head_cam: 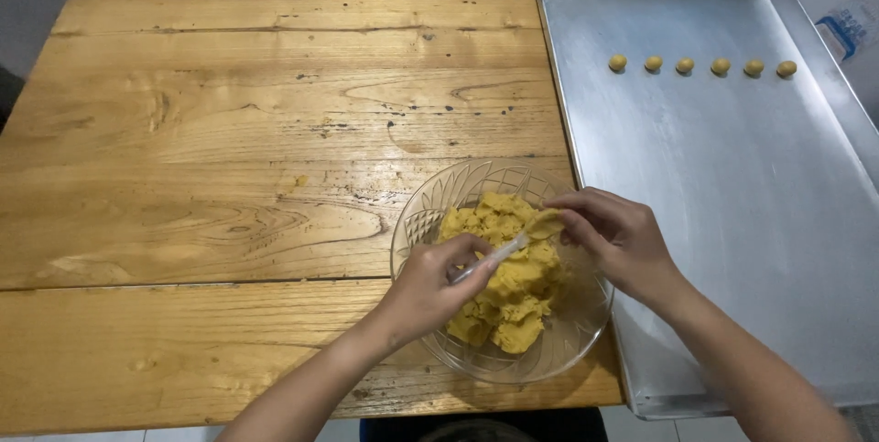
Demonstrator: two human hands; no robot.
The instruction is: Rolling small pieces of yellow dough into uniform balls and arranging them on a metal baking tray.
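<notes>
Dough [513, 291] fills one glass bowl [417, 222] that sits at the near right of the wooden bench [229, 149], its rim close to the bench's front edge and just beside the tray [732, 185]. One spoon [494, 259], pale and thin, lies across the dough. The left hand [430, 282] has its fingers clenched on the spoon's handle. The right hand [618, 236] pinches a small lump of dough at the spoon's tip; how firmly its fingers grip is hard to tell from here. Six dough balls [702, 65] stand in one row near the tray's far end, evenly apart. The rest of the tray is bare metal, open below the row. The tray's near corner juts past the bench's front edge. Left of the bowl the bench is bare wood out to its left edge.
</notes>
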